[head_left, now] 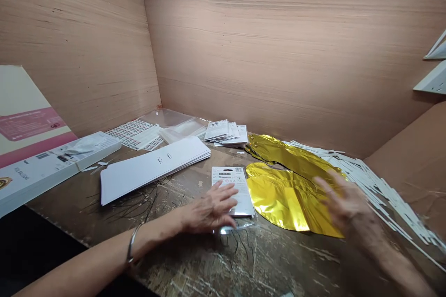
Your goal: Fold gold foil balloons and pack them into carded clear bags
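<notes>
Worn table (285, 264): L fingers (226, 193) apart on pkt (244, 200).

Gold foil sheets (278, 195) are gleaming mirror-bright, their thin metallic skin showing creases. Dark tabletop (289, 264) is looking rough, its worn finish showing scuffs and pale scratches. White card stack (135, 176) is showing smooth, matt paper. Clear bags (181, 130) are showing thin, glossy plastic. Printed card (244, 199) is presenting a smooth paper face. Bracelet (132, 243) is glinting, polished metal. Brown walls (278, 55) are presenting a matt, finely lined surface. White strips (390, 185) are appearing smooth, perhaps paper or plastic.
</notes>
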`<state>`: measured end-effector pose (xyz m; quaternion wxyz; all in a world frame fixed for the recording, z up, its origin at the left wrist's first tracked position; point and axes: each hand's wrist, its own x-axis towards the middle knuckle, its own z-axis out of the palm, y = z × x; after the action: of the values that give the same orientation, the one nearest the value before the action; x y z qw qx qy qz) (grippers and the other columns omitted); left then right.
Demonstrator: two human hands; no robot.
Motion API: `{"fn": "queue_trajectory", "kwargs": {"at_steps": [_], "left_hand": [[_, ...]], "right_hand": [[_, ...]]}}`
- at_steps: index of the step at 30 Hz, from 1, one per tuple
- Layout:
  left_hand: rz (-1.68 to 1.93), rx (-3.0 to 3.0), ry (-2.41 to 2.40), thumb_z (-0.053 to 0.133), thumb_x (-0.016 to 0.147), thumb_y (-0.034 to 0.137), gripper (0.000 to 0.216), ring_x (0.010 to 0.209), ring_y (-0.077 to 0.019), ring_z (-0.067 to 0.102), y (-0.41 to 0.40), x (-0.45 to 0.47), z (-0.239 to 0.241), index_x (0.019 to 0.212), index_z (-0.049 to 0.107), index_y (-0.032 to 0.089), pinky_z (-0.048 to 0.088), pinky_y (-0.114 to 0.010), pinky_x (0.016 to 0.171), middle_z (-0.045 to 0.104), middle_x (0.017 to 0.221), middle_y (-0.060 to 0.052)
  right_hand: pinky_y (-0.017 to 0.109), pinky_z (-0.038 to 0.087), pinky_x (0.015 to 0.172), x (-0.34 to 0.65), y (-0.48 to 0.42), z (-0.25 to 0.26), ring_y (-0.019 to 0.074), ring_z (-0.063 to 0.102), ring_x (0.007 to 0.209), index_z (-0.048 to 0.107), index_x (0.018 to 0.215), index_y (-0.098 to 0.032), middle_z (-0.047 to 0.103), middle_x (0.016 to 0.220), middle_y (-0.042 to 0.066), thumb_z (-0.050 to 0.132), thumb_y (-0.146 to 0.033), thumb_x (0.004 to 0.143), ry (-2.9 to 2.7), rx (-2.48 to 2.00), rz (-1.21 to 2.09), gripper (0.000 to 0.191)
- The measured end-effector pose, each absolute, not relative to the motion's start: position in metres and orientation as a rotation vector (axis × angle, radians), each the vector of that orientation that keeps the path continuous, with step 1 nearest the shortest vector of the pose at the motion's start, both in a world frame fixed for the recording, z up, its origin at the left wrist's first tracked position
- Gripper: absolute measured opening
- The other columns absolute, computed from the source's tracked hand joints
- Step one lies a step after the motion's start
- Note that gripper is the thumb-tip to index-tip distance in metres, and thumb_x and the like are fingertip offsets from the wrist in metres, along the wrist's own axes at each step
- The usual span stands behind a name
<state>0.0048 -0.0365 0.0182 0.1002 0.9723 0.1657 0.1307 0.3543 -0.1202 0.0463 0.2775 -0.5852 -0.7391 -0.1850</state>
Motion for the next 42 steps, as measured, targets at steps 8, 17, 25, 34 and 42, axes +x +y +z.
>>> {"fn": "queue_trajectory", "kwargs": {"at_steps": [8, 17, 25, 34, 42], "left_hand": [[0.297, 2.792, 0.406, 0.049, 0.073, 0.054, 0.059, 0.121, -0.0263, 0.031, -0.059, -0.01, 0.015, 0.114, 0.046, 0.012, 0.016, -0.044, 0.103, 0.046, 0.123, -0.015], [0.67, 2.538, 0.848, 0.038, 0.081, 0.016, 0.021, 0.085, -0.0133, 0.056, -0.054, 0.006, -0.008, 0.073, 0.057, 0.016, 0.041, -0.027, 0.086, 0.062, 0.091, -0.005], [0.795, 2.45, 0.959, 0.043, 0.075, 0.013, 0.019, 0.08, -0.0141, 0.056, -0.052, 0.011, -0.013, 0.062, 0.057, 0.015, 0.046, -0.025, 0.074, 0.062, 0.087, -0.005], [1.174, 2.198, 1.176, 0.049, 0.074, 0.014, 0.016, 0.125, -0.0272, 0.023, -0.047, 0.014, -0.002, 0.061, 0.059, 0.015, 0.028, -0.045, 0.099, 0.021, 0.139, -0.004], [1.4, 1.631, 1.309, 0.06, 0.058, 0.015, 0.012, 0.075, -0.0144, 0.059, 0.041, 0.017, 0.027, 0.069, 0.055, 0.014, 0.048, -0.024, 0.059, 0.035, 0.13, -0.009]], "right_hand": [[0.04, 0.037, 0.087, 0.239, -0.109, 0.007, 0.019, 0.046, 0.104, 0.055, 0.098, -0.024, 0.055, 0.111, 0.006, 0.038, -0.013, 0.084, -2.595, -1.03, 0.187, 0.025], [0.028, 0.042, 0.065, 0.212, -0.101, -0.002, 0.015, 0.052, 0.073, 0.047, 0.054, -0.018, 0.052, 0.077, 0.003, 0.05, -0.019, 0.074, -1.761, -1.464, 0.602, 0.021], [0.033, 0.039, 0.058, 0.196, -0.091, -0.005, 0.0183, 0.051, 0.06, 0.044, 0.049, -0.02, 0.052, 0.063, 0.004, 0.052, -0.022, 0.067, -1.597, -1.762, 0.485, 0.02], [0.021, 0.031, 0.033, 0.199, -0.075, 0.01, 0.0093, 0.043, 0.036, 0.04, 0.085, -0.021, 0.047, 0.051, -0.009, 0.061, -0.02, 0.056, -0.989, -1.223, 1.28, 0.036], [0.022, 0.037, 0.033, 0.2, 0.009, 0.043, 0.0079, 0.043, 0.035, 0.045, 0.077, -0.017, 0.047, 0.046, -0.008, 0.07, -0.028, 0.051, -1.015, -1.143, 1.129, 0.038]]}}
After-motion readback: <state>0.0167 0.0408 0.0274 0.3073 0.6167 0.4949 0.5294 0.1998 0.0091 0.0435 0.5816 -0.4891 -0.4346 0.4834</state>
